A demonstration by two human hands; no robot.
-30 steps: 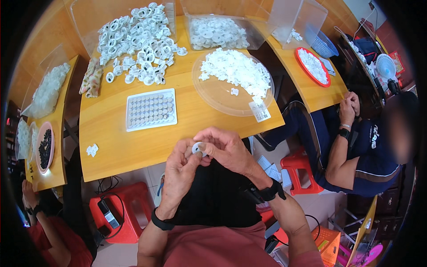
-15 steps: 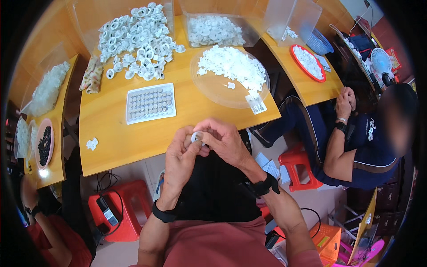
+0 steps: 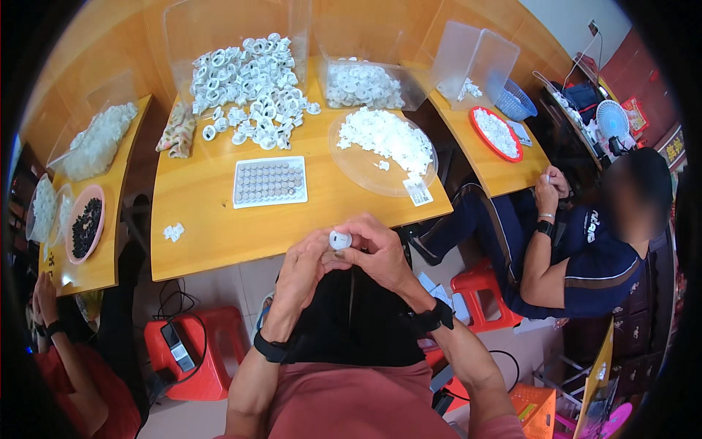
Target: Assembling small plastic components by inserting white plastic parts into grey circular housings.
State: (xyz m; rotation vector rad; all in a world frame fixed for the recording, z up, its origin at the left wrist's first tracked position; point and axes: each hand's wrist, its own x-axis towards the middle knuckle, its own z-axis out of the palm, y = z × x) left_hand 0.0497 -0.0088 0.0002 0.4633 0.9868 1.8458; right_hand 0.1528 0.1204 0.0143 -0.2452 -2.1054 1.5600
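Observation:
Just off the table's near edge, I hold a small white round plastic part (image 3: 339,240) with a dark slot in its face. My right hand (image 3: 376,252) pinches it between thumb and bent fingers. From the other side my left hand (image 3: 301,269) is closed against it, its fingertips partly hidden. Ahead of my hands lies a white tray (image 3: 238,199) with rows of grey coin-like discs. To its right, a clear round plate (image 3: 358,175) carries a heap of small white plastic pieces. Behind the tray, many white ring-shaped parts (image 3: 248,84) are piled up.
A clear bin (image 3: 417,91) of white parts stands at the back. A floral cloth (image 3: 175,132) and a few white pieces (image 3: 173,232) lie at left. Co-workers sit on both sides; the right one (image 3: 578,256) handles something small. Red stools (image 3: 212,366) stand below.
The view has shifted, so the table appears lower. My hands have turned the white part, and its slotted face now shows more fully. The right co-worker's hands have risen slightly.

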